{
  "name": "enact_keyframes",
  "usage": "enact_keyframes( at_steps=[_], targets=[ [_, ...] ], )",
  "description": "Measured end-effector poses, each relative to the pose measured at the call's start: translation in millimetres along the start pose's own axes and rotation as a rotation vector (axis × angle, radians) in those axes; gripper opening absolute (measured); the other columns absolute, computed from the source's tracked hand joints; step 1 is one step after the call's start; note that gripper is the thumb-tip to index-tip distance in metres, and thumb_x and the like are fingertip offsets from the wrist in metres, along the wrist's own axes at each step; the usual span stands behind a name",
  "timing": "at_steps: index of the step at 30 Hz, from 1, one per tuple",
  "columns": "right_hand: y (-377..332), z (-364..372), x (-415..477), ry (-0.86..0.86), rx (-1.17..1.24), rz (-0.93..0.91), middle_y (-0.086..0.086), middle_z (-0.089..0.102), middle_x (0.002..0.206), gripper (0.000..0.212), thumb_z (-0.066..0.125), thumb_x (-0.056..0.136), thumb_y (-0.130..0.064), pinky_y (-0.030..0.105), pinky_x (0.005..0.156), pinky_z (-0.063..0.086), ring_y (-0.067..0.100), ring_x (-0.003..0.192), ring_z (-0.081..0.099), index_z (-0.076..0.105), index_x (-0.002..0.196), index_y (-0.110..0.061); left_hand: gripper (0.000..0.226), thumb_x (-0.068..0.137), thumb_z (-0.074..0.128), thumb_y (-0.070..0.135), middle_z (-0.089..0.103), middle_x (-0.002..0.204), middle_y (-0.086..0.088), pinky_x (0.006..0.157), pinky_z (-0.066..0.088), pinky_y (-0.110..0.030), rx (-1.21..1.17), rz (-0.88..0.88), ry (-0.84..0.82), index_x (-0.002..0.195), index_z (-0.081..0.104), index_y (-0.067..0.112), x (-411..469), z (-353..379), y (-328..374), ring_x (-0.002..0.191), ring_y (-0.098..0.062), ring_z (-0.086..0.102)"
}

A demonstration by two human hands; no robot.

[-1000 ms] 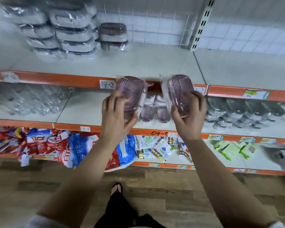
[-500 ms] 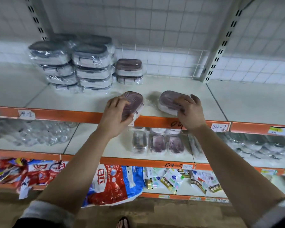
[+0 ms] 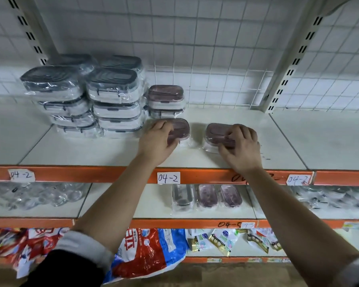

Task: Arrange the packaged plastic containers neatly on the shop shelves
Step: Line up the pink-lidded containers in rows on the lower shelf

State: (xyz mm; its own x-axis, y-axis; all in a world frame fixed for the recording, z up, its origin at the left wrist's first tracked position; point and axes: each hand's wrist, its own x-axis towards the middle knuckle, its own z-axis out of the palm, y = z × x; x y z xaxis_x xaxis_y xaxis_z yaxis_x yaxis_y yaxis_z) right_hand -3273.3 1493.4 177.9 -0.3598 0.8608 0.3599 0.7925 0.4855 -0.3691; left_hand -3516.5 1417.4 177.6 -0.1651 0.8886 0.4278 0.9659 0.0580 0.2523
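Mauve containers under curled fingers, L hand & R hand.

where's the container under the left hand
Head view, top shelf centre: the container lies under the left hand, just in front of the short pink stack.

Left hand grips the left container, right hand the right container, on the shelf.

Handwritten "04-2" on left tag, centre tag and right tag, all stuck on upper orange shelf edge. "04-5" inked onto lower shelf edge, lower centre-right.
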Motion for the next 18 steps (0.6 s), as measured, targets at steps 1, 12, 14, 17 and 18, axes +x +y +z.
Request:
enact_keyframes(
  at_steps=[1, 12, 14, 17, 18],
  targets=[
    [0.8, -0.1, 0.5, -0.008, -0.013, 0.008, 0.006, 0.055, 0.12, 0.063, 0.038, 0.071, -0.06, 0.047, 0.092, 0.042, 0.035, 0.116, 0.044, 0.055, 0.112, -0.015, 0.033, 0.089, 0.062, 0.039, 0.059, 0.118, -0.005, 0.092, 0.042, -0.04, 0.044, -0.018, 0.004, 0.109, 0.059, 0.012, 5.6, 4.0, 0.1, 0.115, -0.028, 0.051],
    [11.4, 9.0, 5.9, -0.041, 0.117, 0.025, 0.013, 0.05, 0.133, 0.048, 0.074, 0.078, -0.041, 0.048, 0.104, 0.037, 0.035, 0.128, 0.044, 0.051, 0.11, -0.013, 0.033, 0.092, 0.061, 0.029, 0.051, 0.122, -0.011, 0.09, 0.042, -0.042, 0.054, -0.078, -0.049, 0.114, 0.051, 0.006, 36.7, 17.6, -12.7, 0.112, -0.032, 0.051],
    [11.2, 8.7, 5.8, -0.041, 0.133, 0.039, 0.009, 0.052, 0.128, 0.048, 0.073, 0.077, -0.041, 0.047, 0.099, 0.041, 0.036, 0.118, 0.049, 0.051, 0.109, -0.013, 0.033, 0.093, 0.061, 0.028, 0.05, 0.124, -0.01, 0.092, 0.04, -0.04, 0.047, -0.093, -0.049, 0.116, 0.051, 0.006, 35.4, 17.5, -9.9, 0.115, -0.03, 0.049],
    [11.4, 8.3, 2.9, -0.021, 0.127, 0.024, 0.007, 0.052, 0.126, 0.046, 0.072, 0.078, -0.041, 0.044, 0.094, 0.041, 0.036, 0.112, 0.05, 0.053, 0.108, -0.012, 0.037, 0.095, 0.058, 0.026, 0.047, 0.132, -0.011, 0.105, 0.034, -0.036, 0.056, -0.072, -0.05, 0.126, 0.05, 0.007, 29.0, 12.9, -5.8, 0.128, -0.028, 0.042],
    [11.5, 8.2, 2.0, -0.012, 0.123, 0.019, 0.007, 0.052, 0.127, 0.046, 0.072, 0.079, -0.041, 0.044, 0.094, 0.041, 0.037, 0.112, 0.051, 0.054, 0.108, -0.011, 0.039, 0.096, 0.057, 0.025, 0.046, 0.135, -0.011, 0.109, 0.031, -0.035, 0.048, -0.05, -0.046, 0.13, 0.05, 0.007, 23.8, 9.5, -4.8, 0.132, -0.028, 0.038]
  ],
)
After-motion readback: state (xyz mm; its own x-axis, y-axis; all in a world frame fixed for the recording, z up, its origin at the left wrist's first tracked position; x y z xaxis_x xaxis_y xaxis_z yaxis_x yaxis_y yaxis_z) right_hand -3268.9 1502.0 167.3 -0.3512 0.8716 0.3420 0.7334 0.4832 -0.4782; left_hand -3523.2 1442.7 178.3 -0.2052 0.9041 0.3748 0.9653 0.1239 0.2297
